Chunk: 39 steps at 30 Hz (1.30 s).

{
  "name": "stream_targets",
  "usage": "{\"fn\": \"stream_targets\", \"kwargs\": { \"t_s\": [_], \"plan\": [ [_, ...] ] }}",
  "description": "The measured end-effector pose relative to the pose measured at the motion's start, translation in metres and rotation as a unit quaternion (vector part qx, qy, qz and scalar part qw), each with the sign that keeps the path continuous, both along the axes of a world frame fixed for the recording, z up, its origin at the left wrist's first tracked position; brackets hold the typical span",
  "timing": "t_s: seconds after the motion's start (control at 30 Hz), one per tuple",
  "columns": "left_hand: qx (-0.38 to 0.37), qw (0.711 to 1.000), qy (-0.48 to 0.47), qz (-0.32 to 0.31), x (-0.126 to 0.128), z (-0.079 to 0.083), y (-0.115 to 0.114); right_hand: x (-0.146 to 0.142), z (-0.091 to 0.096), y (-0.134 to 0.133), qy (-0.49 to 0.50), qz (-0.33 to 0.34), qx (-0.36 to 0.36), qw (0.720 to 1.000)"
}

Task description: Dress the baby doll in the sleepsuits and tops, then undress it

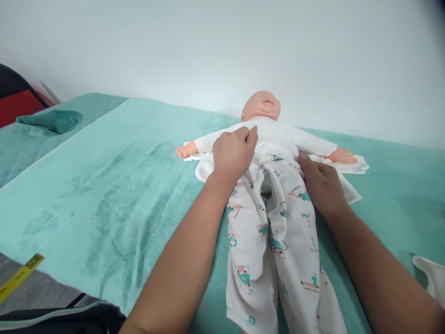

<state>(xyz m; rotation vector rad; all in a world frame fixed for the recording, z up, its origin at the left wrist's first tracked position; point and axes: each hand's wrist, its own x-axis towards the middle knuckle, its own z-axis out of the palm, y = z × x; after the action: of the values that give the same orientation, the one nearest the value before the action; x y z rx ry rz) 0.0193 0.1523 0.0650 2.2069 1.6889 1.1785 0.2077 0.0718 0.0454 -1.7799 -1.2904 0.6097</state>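
A baby doll (260, 107) lies on its back with its head at the wall and its arms spread. White printed split-crotch pants (243, 241) cover its legs up to the waist. My left hand (234, 150) is closed on the pants' waistband at the doll's left-side edge in view, thumb up. At the opposite hip my right hand (321, 183) grips the pants' side, its thumb on the waist and its other fingers partly hidden. Spread beneath the doll's arms and torso is a white printed baby shirt (350, 189).
A green sheet (104, 199) covers the table, wrinkled on the left. White cloth (431, 273) lies at the right edge. A red and black item (17, 104) stands far left. A yellow strip (21, 278) and a black object (62, 320) show at the lower left.
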Motion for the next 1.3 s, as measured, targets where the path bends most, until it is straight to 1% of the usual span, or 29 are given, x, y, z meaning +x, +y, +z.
{"fn": "stream_targets", "kwargs": {
  "t_s": [0.07, 0.13, 0.17, 0.2, 0.23, 0.3, 0.37, 0.4, 0.47, 0.53, 0.57, 0.6, 0.63, 0.67, 0.73, 0.8, 0.83, 0.9, 0.93, 1.0, 1.07, 1.1, 1.13, 1.2, 1.3],
  "plan": [
    [0.003, 1.000, 0.004, 0.005, 0.000, 0.000, 0.000, 0.010, 0.001, -0.001, -0.002, 0.082, -0.013, 0.997],
    [0.008, 1.000, 0.012, 0.009, -0.001, 0.000, -0.003, 0.022, 0.003, -0.002, 0.004, 0.182, -0.039, 0.983],
    [0.011, 1.000, 0.018, 0.010, -0.002, 0.000, -0.006, 0.026, 0.005, -0.003, 0.011, 0.220, -0.056, 0.974],
    [0.013, 0.999, 0.028, 0.012, -0.003, -0.001, -0.009, 0.030, 0.007, -0.004, 0.021, 0.246, -0.073, 0.966],
    [0.013, 0.999, 0.039, 0.015, -0.006, -0.002, -0.014, 0.032, 0.008, -0.005, 0.032, 0.258, -0.090, 0.961],
    [0.007, 0.998, 0.060, 0.025, -0.011, -0.005, -0.026, 0.032, 0.011, -0.009, 0.033, 0.243, -0.113, 0.963],
    [-0.006, 0.997, 0.072, 0.035, -0.019, -0.010, -0.041, 0.025, 0.012, -0.015, -0.009, 0.203, -0.114, 0.972],
    [-0.016, 0.997, 0.072, 0.037, -0.023, -0.012, -0.049, 0.021, 0.012, -0.018, -0.044, 0.174, -0.102, 0.979],
    [-0.042, 0.997, 0.063, 0.033, -0.031, -0.018, -0.064, 0.010, 0.009, -0.026, -0.113, 0.108, -0.050, 0.986],
    [-0.073, 0.996, 0.042, 0.015, -0.039, -0.022, -0.080, 0.002, 0.005, -0.034, -0.153, 0.051, 0.008, 0.987],
    [-0.091, 0.995, 0.031, -0.004, -0.042, -0.022, -0.087, -0.001, 0.002, -0.037, -0.158, 0.033, 0.027, 0.987],
    [-0.109, 0.993, 0.021, -0.029, -0.046, -0.022, -0.093, -0.002, 0.000, -0.041, -0.153, 0.030, 0.034, 0.987],
    [-0.128, 0.990, 0.010, -0.062, -0.050, -0.022, -0.099, -0.001, -0.001, -0.045, -0.142, 0.041, 0.031, 0.988],
    [-0.148, 0.984, -0.003, -0.099, -0.055, -0.020, -0.105, 0.001, -0.003, -0.048, -0.125, 0.067, 0.021, 0.990],
    [-0.185, 0.967, -0.032, -0.171, -0.063, -0.017, -0.113, 0.007, -0.003, -0.054, -0.079, 0.149, -0.014, 0.986],
    [-0.208, 0.953, -0.053, -0.212, -0.070, -0.014, -0.119, 0.013, -0.003, -0.060, -0.046, 0.217, -0.047, 0.974],
    [-0.210, 0.951, -0.055, -0.219, -0.071, -0.014, -0.121, 0.015, -0.002, -0.063, -0.044, 0.227, -0.053, 0.971],
    [-0.194, 0.956, -0.052, -0.216, -0.072, -0.016, -0.125, 0.014, -0.003, -0.068, -0.075, 0.208, -0.037, 0.974],
    [-0.179, 0.960, -0.047, -0.209, -0.072, -0.017, -0.127, 0.012, -0.004, -0.070, -0.099, 0.182, -0.011, 0.978],
    [-0.151, 0.971, -0.048, -0.177, -0.069, -0.021, -0.132, 0.005, -0.007, -0.075, -0.134, 0.108, 0.060, 0.983],
    [-0.149, 0.979, -0.070, -0.121, -0.066, -0.023, -0.138, -0.001, -0.011, -0.079, -0.123, 0.031, 0.115, 0.985],
    [-0.161, 0.978, -0.089, -0.095, -0.066, -0.024, -0.141, -0.004, -0.012, -0.081, -0.104, 0.004, 0.126, 0.987],
    [-0.178, 0.975, -0.109, -0.078, -0.065, -0.023, -0.144, -0.005, -0.013, -0.083, -0.080, -0.005, 0.120, 0.989],
    [-0.215, 0.963, -0.138, -0.083, -0.067, -0.020, -0.149, -0.006, -0.013, -0.087, -0.043, 0.023, 0.082, 0.995],
    [-0.249, 0.950, -0.131, -0.132, -0.073, -0.013, -0.158, -0.003, -0.011, -0.096, -0.026, 0.108, 0.019, 0.994]
  ]
}}
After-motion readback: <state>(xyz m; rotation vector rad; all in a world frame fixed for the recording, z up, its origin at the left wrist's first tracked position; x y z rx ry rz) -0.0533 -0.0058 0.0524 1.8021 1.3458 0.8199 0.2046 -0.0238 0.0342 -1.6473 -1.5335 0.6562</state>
